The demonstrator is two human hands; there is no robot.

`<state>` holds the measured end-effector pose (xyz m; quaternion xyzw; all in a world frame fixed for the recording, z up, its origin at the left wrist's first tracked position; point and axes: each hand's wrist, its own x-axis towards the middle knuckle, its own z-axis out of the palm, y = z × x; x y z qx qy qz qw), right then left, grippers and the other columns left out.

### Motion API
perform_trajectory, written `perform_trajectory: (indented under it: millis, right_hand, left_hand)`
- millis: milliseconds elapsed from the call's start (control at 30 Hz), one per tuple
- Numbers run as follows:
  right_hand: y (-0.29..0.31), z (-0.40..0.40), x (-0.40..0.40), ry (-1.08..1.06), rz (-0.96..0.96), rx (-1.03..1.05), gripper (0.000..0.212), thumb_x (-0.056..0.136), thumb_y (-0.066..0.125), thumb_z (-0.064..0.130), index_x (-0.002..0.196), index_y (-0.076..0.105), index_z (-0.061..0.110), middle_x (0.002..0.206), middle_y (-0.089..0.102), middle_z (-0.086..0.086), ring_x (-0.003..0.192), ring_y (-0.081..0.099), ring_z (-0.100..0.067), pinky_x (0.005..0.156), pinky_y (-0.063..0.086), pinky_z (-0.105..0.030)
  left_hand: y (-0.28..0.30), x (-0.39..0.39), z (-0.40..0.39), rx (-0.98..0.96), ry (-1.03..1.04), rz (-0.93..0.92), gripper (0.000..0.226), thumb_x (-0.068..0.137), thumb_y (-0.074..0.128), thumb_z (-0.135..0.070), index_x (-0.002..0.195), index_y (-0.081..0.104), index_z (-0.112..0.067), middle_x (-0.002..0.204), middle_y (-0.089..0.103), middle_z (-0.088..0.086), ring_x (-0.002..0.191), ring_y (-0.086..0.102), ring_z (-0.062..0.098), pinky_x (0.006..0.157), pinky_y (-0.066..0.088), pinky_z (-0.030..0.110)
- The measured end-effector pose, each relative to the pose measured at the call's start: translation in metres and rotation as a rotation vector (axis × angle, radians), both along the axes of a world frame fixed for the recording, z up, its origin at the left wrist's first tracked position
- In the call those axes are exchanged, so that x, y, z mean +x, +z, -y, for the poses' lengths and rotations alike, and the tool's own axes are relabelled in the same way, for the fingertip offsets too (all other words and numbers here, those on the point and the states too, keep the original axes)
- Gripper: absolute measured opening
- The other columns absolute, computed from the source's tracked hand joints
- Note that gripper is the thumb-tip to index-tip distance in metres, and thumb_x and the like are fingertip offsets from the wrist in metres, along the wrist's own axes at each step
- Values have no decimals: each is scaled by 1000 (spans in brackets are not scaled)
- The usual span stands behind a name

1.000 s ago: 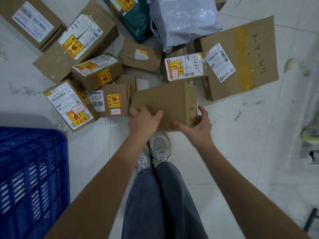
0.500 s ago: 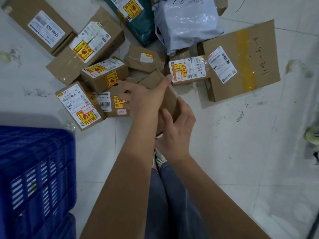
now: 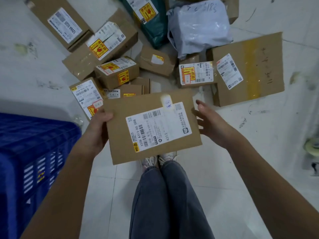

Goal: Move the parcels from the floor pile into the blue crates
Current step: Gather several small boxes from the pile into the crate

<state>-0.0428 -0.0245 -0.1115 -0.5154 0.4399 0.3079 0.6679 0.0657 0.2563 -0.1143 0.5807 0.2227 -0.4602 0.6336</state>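
Parcel [image 3: 151, 126] now lifted clear of the floor pile [image 3: 117, 73] and turned label-up since a second ago; my left hand [image 3: 98, 128] grips its left edge, my right hand [image 3: 212, 123] has let go, fingers spread wide. Next, the blue crate [image 3: 34, 152] at near left

Both forearms [image 3: 65, 192] are bare, with no sleeves in view. The legs wear blue-grey jeans [image 3: 165, 200] (loosely cut). Pale laced sneakers [image 3: 158, 160] show below them.
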Motion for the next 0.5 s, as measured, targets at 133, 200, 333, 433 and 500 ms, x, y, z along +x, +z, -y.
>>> perform_trajectory:
  millis: [133,200,333,433,500]
  right_hand:
    - [24,-14,22,133,79,233,110,45,78,68,138,40,22,129,58,-13,115,59,-31,95,49,-51]
    - [34,-24,33,44,96,214,131,31,83,65,143,32,21,136,51,-21,123,50,-42,101,40,-62]
    - [53,-57,43,-220,209,215,133,29,85,47,144,25,16,145,40,-22,130,40,-44,105,27,-68]
    - [73,-91,47,-352,261,251,124,36,84,38,143,25,15,140,44,-18,121,46,-36,97,35,-60]
    - [82,-116,46,-373,286,294,116,40,82,32,141,28,17,129,47,-13,114,47,-31,89,38,-52]
  left_hand:
    - [22,1,-12,-56,81,-61,98,25,82,-64,111,60,-21,92,75,-2,80,72,13,63,59,28]
    - [35,5,-15,-28,154,-52,90,45,73,-68,120,58,-20,105,73,3,87,71,14,66,59,29]
    - [60,-6,-26,25,358,14,81,73,42,-70,142,37,-27,138,51,3,127,50,23,98,45,46]
    - [83,-34,-14,-6,407,64,114,41,73,-76,140,35,-35,130,56,-9,113,58,13,90,50,45]
    - [92,-47,0,-57,474,144,99,51,79,-63,137,37,-39,127,60,-15,109,63,7,79,58,36]
